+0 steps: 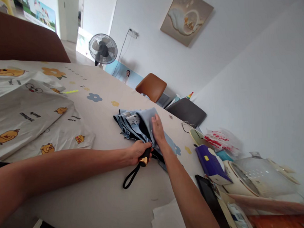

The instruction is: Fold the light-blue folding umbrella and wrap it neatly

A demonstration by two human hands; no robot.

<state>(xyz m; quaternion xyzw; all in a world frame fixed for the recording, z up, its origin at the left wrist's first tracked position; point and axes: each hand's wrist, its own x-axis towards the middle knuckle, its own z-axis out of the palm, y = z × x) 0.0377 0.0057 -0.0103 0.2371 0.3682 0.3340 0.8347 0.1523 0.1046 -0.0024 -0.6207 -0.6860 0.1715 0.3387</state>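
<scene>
A folding umbrella [148, 122] with a light blue canopy and dark lining lies partly folded over the table, its panels loose and layered. My left hand [139, 151] is closed round its short black handle with a gold-coloured end. From that end hangs a black wrist strap [131, 178]. My right hand [158, 128] rests flat against the blue fabric, fingers stretched out along it. Part of the canopy is hidden behind my right wrist and forearm.
The table [99, 79] has a flower-print cover. A duck-print plastic sheet [47, 112] lies at left. On the right stand a purple box [212, 163], a black tablet-like object [211, 199] and a lidded cooker [262, 173]. Chairs [152, 86] and a fan [103, 49] stand beyond.
</scene>
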